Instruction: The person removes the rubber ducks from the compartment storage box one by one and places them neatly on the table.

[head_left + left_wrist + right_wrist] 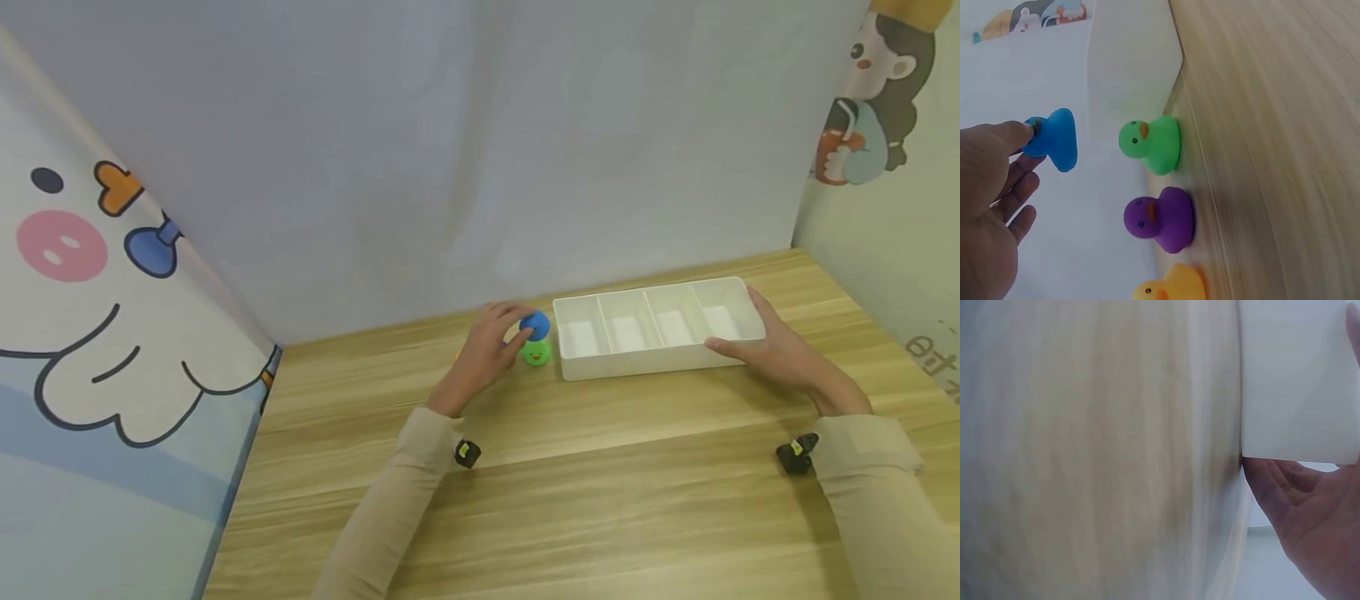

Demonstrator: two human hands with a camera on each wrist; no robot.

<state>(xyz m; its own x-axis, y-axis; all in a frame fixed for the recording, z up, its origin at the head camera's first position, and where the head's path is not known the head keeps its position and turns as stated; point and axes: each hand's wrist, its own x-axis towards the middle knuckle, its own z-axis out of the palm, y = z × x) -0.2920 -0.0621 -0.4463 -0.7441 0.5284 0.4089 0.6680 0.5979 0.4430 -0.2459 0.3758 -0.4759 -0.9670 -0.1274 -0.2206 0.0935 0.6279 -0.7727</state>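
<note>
My left hand [483, 348] pinches a blue toy duck [1057, 139] by its head between thumb and fingertips, held up off the table. Just below it in the head view, a green duck [536, 354] stands on the wood beside the left end of a white divided box [637, 363]. The left wrist view also has a purple duck [1169, 220] and a yellow duck [1180, 289] in a row with the green one. At the box's right end, my right hand [787, 354] grips the corner, thumb over the front rim and fingers around the end wall.
The box has several compartments side by side, with no ducks visible in them. Both stand on a wood-grain table [525, 500] close to its back edge, where a pale curtain [375, 167] hangs. Printed cartoon panels flank the left and right sides.
</note>
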